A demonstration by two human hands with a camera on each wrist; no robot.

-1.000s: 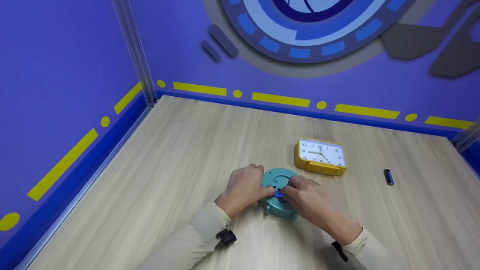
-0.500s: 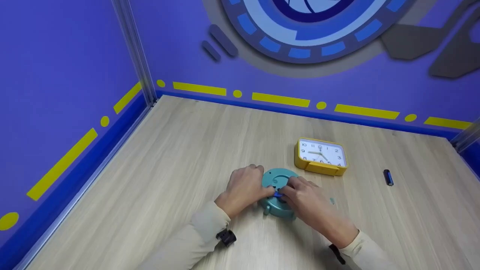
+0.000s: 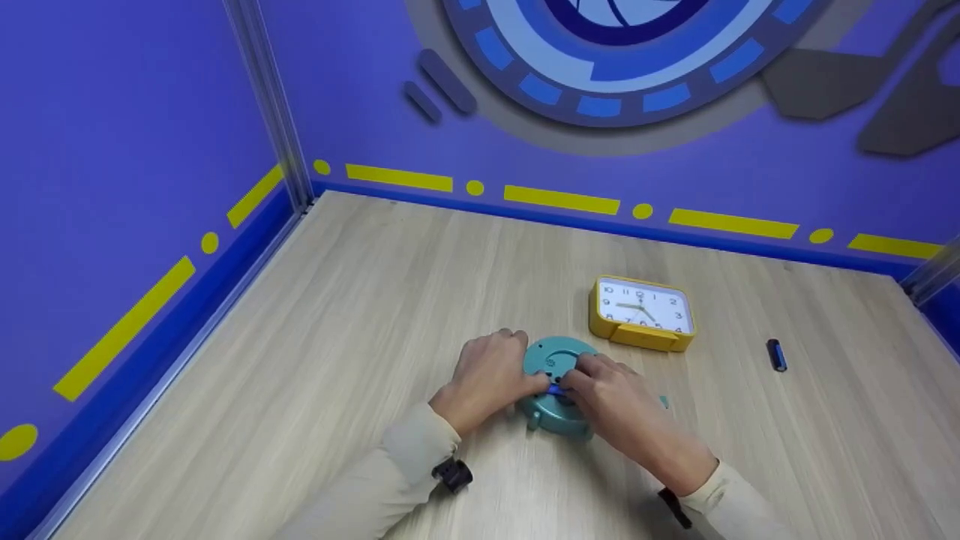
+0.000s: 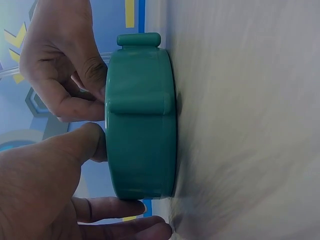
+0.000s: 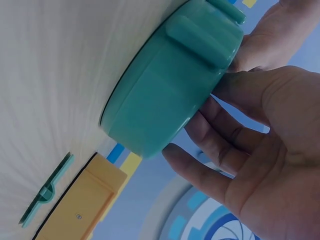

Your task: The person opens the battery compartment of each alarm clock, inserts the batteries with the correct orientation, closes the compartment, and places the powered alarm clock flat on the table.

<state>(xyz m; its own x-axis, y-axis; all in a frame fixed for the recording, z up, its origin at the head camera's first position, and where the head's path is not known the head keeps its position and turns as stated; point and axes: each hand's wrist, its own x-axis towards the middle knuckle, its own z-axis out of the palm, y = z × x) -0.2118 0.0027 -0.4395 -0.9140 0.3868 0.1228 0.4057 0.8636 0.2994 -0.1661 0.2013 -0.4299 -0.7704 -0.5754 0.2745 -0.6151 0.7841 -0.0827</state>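
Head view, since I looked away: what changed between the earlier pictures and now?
The right hand has shifted slightly leftward at the wrist, so a teal cover now shows beside it. Nothing was visibly grasped or released. The left hand, teal clock, blue battery, yellow clock and loose battery stayed put.

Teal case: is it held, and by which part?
The left grip holds the teal case by its edge; whether the right grip pinches the blue piece is unclear.

The head view is evenly and rather brightly lit, with pale shine toward the near edge of the table (image 3: 360, 300) and soft shadow beside the right sleeve (image 3: 742, 499), while both wrist views are dimmer and bluish, with dull gloss on the green case (image 4: 140, 150).
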